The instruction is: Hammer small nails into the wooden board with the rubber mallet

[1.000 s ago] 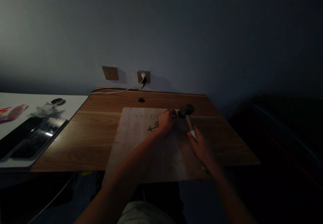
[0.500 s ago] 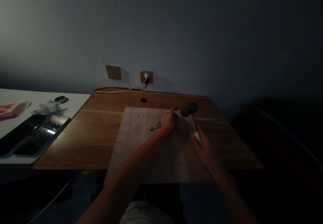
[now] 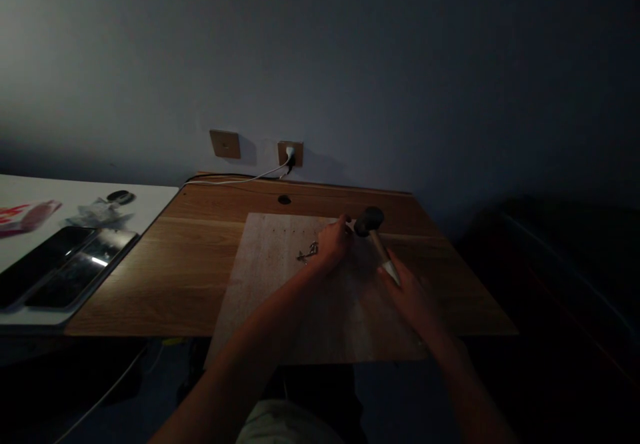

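A rubber mallet [image 3: 379, 241] with a black head and a pale wooden handle is in my right hand [image 3: 407, 291], fingers wrapped round the lower handle. Its head hangs just to the right of my left hand [image 3: 334, 239], which rests by the far edge of a pale wooden board [image 3: 250, 291]. The fingers of that hand are bent together; whatever they pinch is too small and dark to make out. Beside the left wrist lies a small pile of metal nails or screws [image 3: 307, 252]. A row of small dark marks [image 3: 294, 231] runs along the board's far side.
The board lies on a wooden desk [image 3: 165, 277], overhanging its front edge. On a white table [image 3: 150, 194] at left are two dark glossy panels [image 3: 83, 267], a clear plastic bag [image 3: 103, 214] and a red-and-white packet [image 3: 27, 217]. Cables [image 3: 240, 179] run to a wall socket [image 3: 291, 153].
The mallet's head has come slightly down and to the left, closer to my left hand. My left hand stays in nearly the same place on the board.
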A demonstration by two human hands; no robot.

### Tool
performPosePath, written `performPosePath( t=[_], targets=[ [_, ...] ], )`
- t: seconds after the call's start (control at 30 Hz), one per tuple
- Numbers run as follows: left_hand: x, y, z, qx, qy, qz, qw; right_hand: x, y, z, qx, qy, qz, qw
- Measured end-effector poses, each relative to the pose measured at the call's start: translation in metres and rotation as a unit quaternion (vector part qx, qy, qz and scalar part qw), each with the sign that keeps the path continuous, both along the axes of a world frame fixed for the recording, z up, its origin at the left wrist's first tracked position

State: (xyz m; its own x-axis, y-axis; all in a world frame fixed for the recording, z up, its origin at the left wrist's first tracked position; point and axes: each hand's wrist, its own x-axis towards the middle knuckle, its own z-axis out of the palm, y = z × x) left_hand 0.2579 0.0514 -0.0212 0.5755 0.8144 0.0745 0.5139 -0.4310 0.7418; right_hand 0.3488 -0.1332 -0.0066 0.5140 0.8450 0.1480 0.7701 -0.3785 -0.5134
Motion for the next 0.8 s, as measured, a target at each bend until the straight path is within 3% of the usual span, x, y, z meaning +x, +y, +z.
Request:
performPosePath(
  t=[0.8],
  targets=[
    [0.0007, 0.0023, -0.0045, 0.004, 0.02, 0.001, 1.0, -0.0089, -0.0036, 0.0001, -0.028, -0.008, -0.001, 1.0]
  ],
)
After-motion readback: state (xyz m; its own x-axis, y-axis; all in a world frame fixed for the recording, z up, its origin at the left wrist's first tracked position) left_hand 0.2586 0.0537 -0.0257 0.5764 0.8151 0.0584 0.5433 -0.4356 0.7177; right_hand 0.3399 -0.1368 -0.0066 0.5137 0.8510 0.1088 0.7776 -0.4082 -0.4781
